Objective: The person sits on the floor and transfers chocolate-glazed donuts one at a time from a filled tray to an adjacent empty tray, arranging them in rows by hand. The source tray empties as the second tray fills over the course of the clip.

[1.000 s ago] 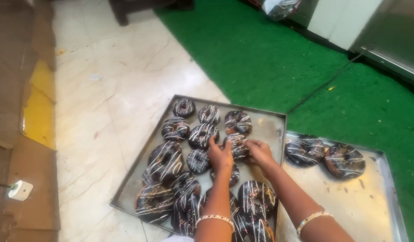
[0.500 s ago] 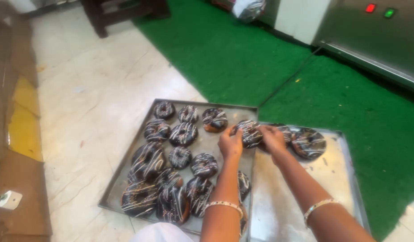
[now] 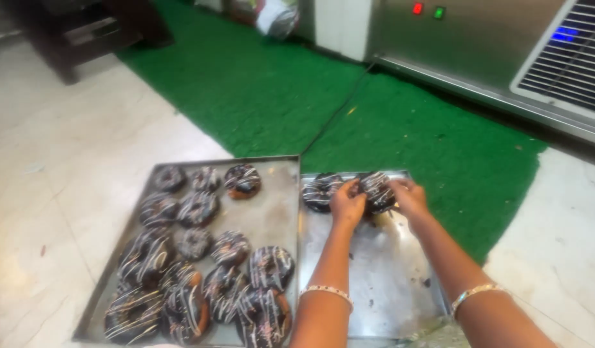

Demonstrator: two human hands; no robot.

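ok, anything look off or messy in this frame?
Both trays sit straight on the floor. The right tray carries dark crumbs and smears on its bare metal, and the left tray has a bare patch amid crowded, touching doughnuts. Both hands, left hand and right hand, hold one glazed doughnut. Nothing looks spilled.

A glossy chocolate glaze with white streaks is seen on the doughnut. Dull, smeared metal is shown by the tray below the grip; rough green turf beyond.
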